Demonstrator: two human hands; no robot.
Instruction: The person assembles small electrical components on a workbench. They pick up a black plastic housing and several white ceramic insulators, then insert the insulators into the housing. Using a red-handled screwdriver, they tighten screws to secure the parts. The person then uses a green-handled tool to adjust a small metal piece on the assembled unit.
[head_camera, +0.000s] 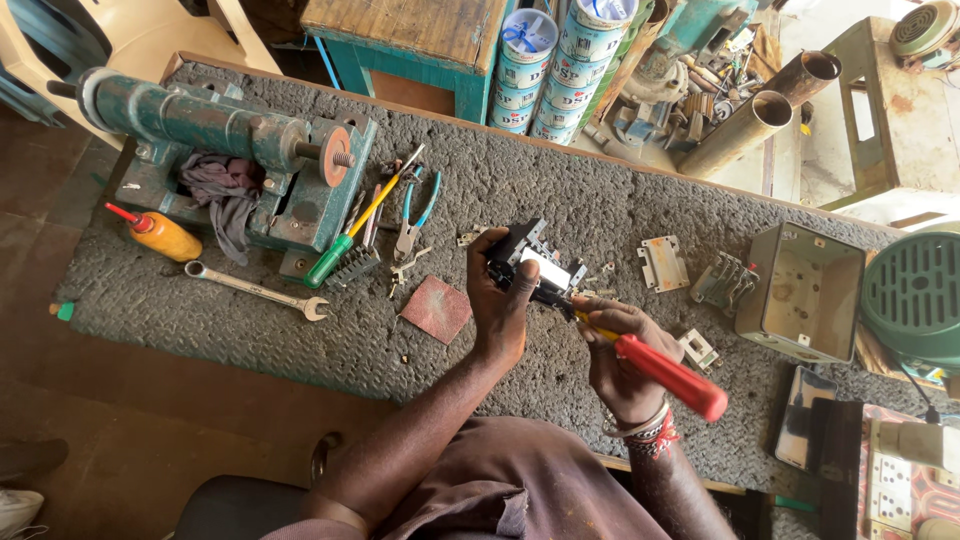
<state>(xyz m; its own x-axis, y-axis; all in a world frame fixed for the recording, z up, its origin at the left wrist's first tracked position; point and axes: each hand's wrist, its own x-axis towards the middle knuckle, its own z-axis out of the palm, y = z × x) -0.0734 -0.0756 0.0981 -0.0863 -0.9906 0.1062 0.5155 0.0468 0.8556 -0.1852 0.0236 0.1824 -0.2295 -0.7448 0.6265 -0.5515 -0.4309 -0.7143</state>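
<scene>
Head view: I read the left hand (500, 300) first. Its fingers (484, 262) are curled around a black and white electrical part (535, 270), gripping it from the left and holding it just above the mat (250, 330). The right hand (615, 345) is closed in a fist around the red handle of a screwdriver (668, 375); its fingers are pressed together on the handle, and the yellow shaft end meets the part at its lower right edge.

Near the hands, on the mat:
- A red square of abrasive sheet (437, 308) lies just left of the left hand.
- Small metal clips (598, 280) lie beside the part.
- A white plate (662, 263) and a grey finned piece (724, 282) lie to the right.
- An open metal box (800, 290) stands beyond them, next to a green fan grille (915, 295).

Further left I see pliers (412, 225) with blue handles, a green-handled screwdriver (350, 235), a spanner (255, 288), an orange oil bottle (160, 235) and a green vise (230, 160) with a grey rag (225, 195) draped in it. Stacked tins (525, 70) and two rusty pipes (760, 120) sit past the far edge of the mat.
</scene>
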